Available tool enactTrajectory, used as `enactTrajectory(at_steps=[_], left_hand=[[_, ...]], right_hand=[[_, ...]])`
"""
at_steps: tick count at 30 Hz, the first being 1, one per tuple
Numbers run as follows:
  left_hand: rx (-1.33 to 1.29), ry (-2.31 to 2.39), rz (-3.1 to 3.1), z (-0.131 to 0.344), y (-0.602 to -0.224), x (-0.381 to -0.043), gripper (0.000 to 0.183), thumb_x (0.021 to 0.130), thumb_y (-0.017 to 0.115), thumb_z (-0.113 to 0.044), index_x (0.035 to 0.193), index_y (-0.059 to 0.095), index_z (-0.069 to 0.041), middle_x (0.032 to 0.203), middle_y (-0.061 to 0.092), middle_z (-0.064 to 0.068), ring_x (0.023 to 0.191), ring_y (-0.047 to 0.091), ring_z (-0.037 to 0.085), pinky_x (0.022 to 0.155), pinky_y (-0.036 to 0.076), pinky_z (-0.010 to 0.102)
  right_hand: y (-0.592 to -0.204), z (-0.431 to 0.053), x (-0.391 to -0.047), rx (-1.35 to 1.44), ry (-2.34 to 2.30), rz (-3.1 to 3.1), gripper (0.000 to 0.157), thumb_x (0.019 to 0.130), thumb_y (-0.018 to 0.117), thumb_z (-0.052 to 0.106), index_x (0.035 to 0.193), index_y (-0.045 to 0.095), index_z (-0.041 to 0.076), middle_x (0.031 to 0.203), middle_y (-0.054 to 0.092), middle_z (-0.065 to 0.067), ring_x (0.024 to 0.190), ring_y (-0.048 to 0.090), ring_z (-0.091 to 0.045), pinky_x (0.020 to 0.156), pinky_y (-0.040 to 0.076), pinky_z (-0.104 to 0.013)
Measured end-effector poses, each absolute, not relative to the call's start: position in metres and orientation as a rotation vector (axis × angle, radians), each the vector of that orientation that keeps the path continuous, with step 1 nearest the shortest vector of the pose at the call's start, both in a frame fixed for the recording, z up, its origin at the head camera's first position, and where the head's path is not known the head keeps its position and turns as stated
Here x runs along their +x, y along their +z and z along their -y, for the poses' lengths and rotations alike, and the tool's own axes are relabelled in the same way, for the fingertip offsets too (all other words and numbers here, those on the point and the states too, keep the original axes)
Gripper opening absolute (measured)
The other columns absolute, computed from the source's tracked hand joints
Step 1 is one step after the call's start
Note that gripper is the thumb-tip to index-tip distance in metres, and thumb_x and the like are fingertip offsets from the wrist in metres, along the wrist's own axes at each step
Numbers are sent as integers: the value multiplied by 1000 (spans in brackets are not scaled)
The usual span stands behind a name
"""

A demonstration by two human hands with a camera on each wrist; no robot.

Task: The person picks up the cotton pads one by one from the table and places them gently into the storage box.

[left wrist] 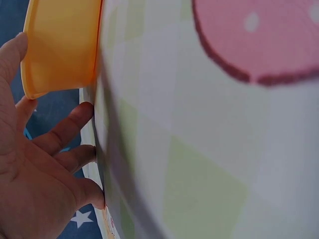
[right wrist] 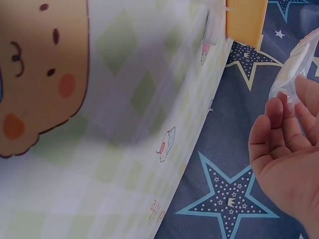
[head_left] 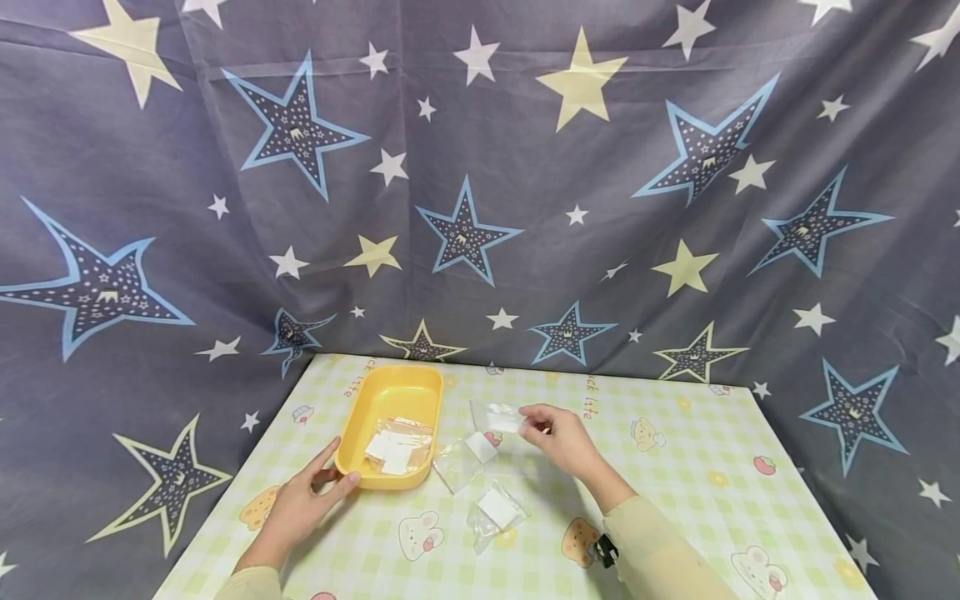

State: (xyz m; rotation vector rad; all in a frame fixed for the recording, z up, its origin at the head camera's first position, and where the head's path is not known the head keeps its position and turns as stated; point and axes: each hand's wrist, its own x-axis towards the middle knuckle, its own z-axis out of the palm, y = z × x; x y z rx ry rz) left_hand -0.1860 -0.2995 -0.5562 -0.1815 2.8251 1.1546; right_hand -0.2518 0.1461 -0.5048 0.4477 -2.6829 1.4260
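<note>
My left hand (head_left: 303, 502) holds the near left corner of a yellow plastic tray (head_left: 405, 400), thumb on one side and index finger round the other. Its remaining fingers are spread down by the tabletop in the left wrist view. Small clear bags with white pieces (head_left: 397, 450) lie inside the tray. To its right, my right hand (head_left: 561, 440) pinches a clear plastic bag (head_left: 495, 417) with something white in it, raised over the table. Below it lie two more clear bags, one with a white square (head_left: 482, 447) close to the tray and another (head_left: 497, 507) nearer me.
A green-and-white checked cloth with cartoon prints (head_left: 675, 492) covers the table. Behind and beside it hangs a dark curtain with stars (head_left: 480, 308). A small black object (head_left: 604, 550) shows at the right sleeve.
</note>
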Motion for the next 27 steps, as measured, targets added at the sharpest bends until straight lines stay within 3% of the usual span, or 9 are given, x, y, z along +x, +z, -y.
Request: enactTrajectory(at_steps=[13, 27], left_hand=[[-199, 1170, -2816, 298, -555, -185, 95, 96, 67, -70, 172, 26, -32, 148, 66, 21, 150, 46, 52, 119, 37, 74], [-196, 1153, -2826, 297, -556, -185, 94, 97, 67, -69, 172, 26, -30, 148, 65, 22, 151, 45, 52, 120, 36, 75]], right_hand=[[-495, -125, -254, 558, 1431, 2658, 30, 100, 77, 14, 127, 76, 4, 101, 79, -6, 87, 69, -13, 74, 56, -21], [-482, -92, -255, 635, 1465, 2661, 29, 102, 74, 15, 130, 75, 6, 98, 79, -5, 78, 69, -13, 67, 54, -21]])
